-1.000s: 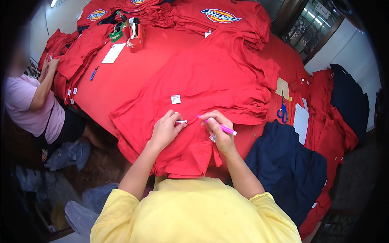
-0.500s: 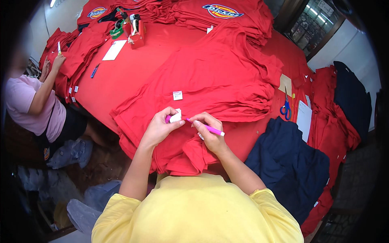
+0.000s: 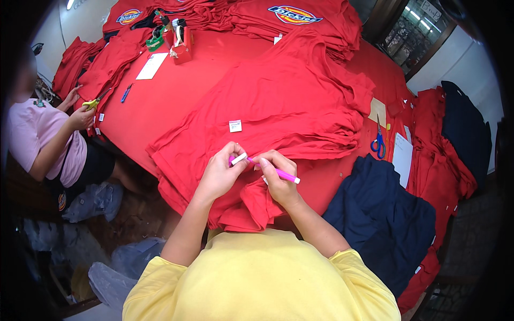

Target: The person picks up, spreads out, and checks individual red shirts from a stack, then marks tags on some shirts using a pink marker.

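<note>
My right hand point(image 3: 278, 174) is closed round a pink marker point(image 3: 288, 176), its tip pointing left. My left hand point(image 3: 220, 166) pinches a small white label point(image 3: 239, 159). A short pink piece point(image 3: 231, 161), perhaps the marker's cap, also shows in that hand's fingers. The marker tip is beside the label; whether they touch I cannot tell. Under and beyond both hands lies a pile of red garments point(image 3: 267, 117), with a white tag point(image 3: 235, 126) on top. A red fold of cloth point(image 3: 249, 206) hangs between my forearms.
Navy garments point(image 3: 383, 224), blue-handled scissors point(image 3: 379, 145) and a white sheet point(image 3: 401, 159) lie at right. A tape dispenser point(image 3: 181, 47), paper point(image 3: 151, 66) and blue pen point(image 3: 126, 93) are far left. At the left, a co-worker holds yellow-handled scissors point(image 3: 92, 105) beside red garments.
The label in my left hand has tilted and now shows as a narrower strip. My hands have shifted slightly. The co-worker's hand with the scissors has come down toward the garments.
</note>
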`<state>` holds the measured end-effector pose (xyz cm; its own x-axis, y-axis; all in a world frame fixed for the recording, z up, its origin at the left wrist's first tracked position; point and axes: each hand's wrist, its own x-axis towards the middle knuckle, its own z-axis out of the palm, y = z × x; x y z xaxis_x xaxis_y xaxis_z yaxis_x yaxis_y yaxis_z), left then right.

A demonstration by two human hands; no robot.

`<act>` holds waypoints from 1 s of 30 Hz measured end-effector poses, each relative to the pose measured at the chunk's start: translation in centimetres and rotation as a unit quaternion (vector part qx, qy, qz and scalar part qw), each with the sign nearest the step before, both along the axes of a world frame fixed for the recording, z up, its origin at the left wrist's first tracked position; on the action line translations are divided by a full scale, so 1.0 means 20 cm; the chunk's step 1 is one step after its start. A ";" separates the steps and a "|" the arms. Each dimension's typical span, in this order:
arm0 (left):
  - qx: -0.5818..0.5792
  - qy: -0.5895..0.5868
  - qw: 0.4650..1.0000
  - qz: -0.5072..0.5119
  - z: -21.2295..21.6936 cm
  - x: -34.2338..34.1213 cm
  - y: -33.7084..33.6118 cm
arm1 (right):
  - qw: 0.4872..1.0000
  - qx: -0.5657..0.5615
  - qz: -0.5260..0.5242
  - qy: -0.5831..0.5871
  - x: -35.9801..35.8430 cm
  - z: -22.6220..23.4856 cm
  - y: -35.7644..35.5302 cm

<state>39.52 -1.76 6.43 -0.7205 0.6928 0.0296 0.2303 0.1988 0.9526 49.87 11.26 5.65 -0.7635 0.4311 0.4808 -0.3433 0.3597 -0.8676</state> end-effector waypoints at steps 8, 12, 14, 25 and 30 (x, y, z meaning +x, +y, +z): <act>-0.001 -0.099 0.995 -0.016 -0.04 -0.02 -0.03 | 1.000 -0.004 -0.007 0.009 0.00 0.01 -0.01; 0.018 -0.051 0.999 -0.003 -0.04 0.01 -0.02 | 1.000 -0.008 -0.007 -0.023 -0.01 0.00 -0.02; 0.007 -0.043 0.999 -0.002 0.00 0.02 -0.03 | 0.998 -0.035 -0.003 -0.060 0.01 0.00 -0.01; 0.021 0.036 0.999 0.023 0.13 0.21 -0.07 | 0.977 -0.207 0.037 0.026 0.01 -0.09 -0.05; -0.085 0.208 0.974 0.029 -0.01 -0.08 -0.03 | 0.983 -0.167 0.078 0.016 0.04 -0.09 0.03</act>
<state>37.84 -2.41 6.25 -0.7084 0.6721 0.2155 0.5734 0.3699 0.7311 50.58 11.79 3.77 -0.8194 0.4477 0.3581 -0.4016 -0.0025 -0.9158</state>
